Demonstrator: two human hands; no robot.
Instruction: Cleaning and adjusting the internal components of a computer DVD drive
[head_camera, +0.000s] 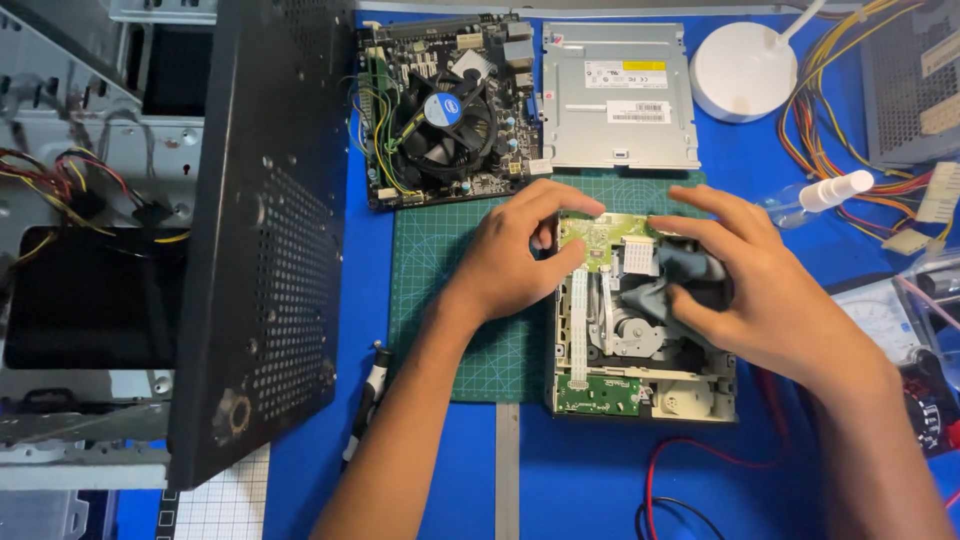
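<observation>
Grey cloth (668, 283) is bunched under the right hand (762, 300), whose fingers curl down and pinch it against the inside of an opened optical drive (640, 340). How much cloth there is cannot be told, since the palm covers most of it. The drive lies partly on a green cutting mat (470, 330) and partly on the blue table (590, 470), its cover off, showing a green circuit board (600, 235), a white ribbon cable (578, 325) and a round spindle motor (640, 330). The left hand (515, 255) steadies the drive at its upper left corner, thumb and fingers bent around the board's edge; the fingertips hide what lies beneath them.

A removed metal cover (620, 95) sits behind the drive, beside a motherboard (445, 110) with a round fan. A black perforated computer case panel (265, 230) blocks the left side, hiding much of the chassis behind it. A white spray bottle (825, 192) lies at the right among coloured wires (830, 120), its body half lost. A screwdriver (368, 395) lies near the left forearm.
</observation>
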